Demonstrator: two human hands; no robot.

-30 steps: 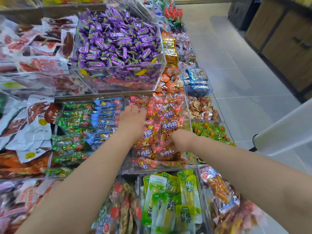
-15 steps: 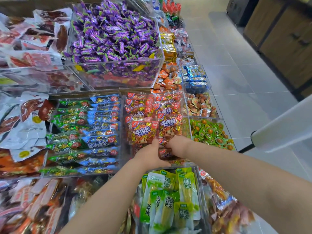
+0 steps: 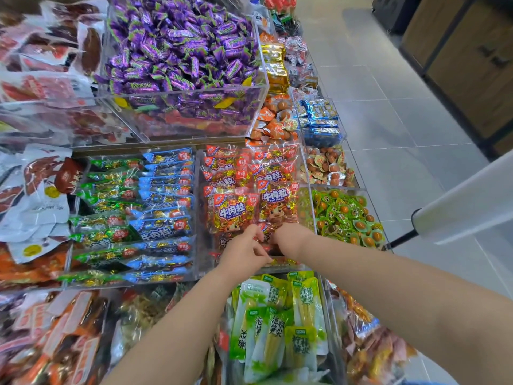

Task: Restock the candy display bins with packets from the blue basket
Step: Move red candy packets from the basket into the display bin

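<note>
- Both our hands meet at the near end of the clear bin [image 3: 198,207], where the red beef-cube packets [image 3: 233,212] stand in two leaning rows
- Our left hand [image 3: 244,250] has its fingers curled in at the bottom edge of the front packet, thumb against the film; we read that as a pinch on the packets there
- Our right hand [image 3: 290,240] shows only its back. Its fingers go down among the packets, so we cannot tell whether they grip anything
- The blue basket is not in view
- We judge the packets light and soft: thin glossy film around small wrapped pieces that shift inside, so they are likely to crinkle, sag and slip
- The sealed top or bottom edge looks like the surest hold, or the flat faces between thumb and fingers
- The bin looks nearly full, so we take the step in hand to be tucking the front packets upright
- A loose one could slide forward onto the green bamboo-shoot packets [image 3: 277,315] just below
</note>
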